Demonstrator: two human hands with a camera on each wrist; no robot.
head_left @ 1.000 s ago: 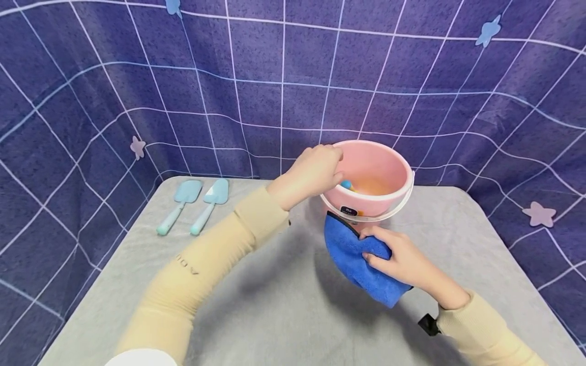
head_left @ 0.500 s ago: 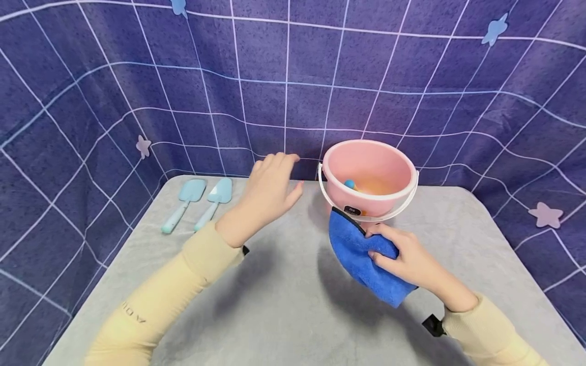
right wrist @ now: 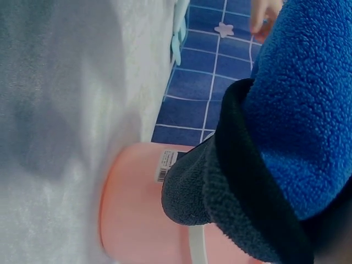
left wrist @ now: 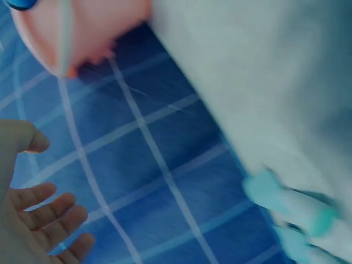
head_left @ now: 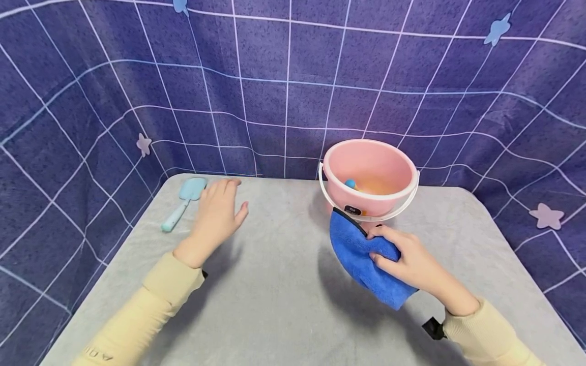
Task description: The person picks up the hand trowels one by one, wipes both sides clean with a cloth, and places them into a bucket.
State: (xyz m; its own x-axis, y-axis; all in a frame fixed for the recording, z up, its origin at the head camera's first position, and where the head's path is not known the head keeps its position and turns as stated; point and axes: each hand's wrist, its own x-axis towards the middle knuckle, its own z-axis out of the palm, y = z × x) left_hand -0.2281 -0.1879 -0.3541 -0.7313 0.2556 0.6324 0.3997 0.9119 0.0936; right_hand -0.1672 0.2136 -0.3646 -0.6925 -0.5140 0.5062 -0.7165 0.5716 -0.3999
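Observation:
My left hand (head_left: 213, 217) is in the air at the back left, fingers loosely extended and thumb apart, holding nothing. In the head view it covers one toy shovel; the other pale-blue shovel (head_left: 193, 188) lies beside it. Both shovels show in the left wrist view, a nearer shovel (left wrist: 300, 206) among them, apart from the fingers (left wrist: 60, 212). My right hand (head_left: 414, 260) pinches a folded blue towel (head_left: 359, 259) with black edging, raised in front of the pink bucket (head_left: 338, 195). The right wrist view shows the towel's grey side (right wrist: 187, 192) near the bucket wall.
The bucket stands at the back right of the grey-covered table (head_left: 274, 305), its white handle (head_left: 389, 217) hanging down in front. A small blue-and-yellow item (head_left: 350, 183) lies inside. A dark blue gridded curtain (head_left: 265, 101) rises behind the table and at both sides.
My left hand has left the bucket's rim and moved left across the table to the shovels, opening out. The right hand keeps the towel almost in place.

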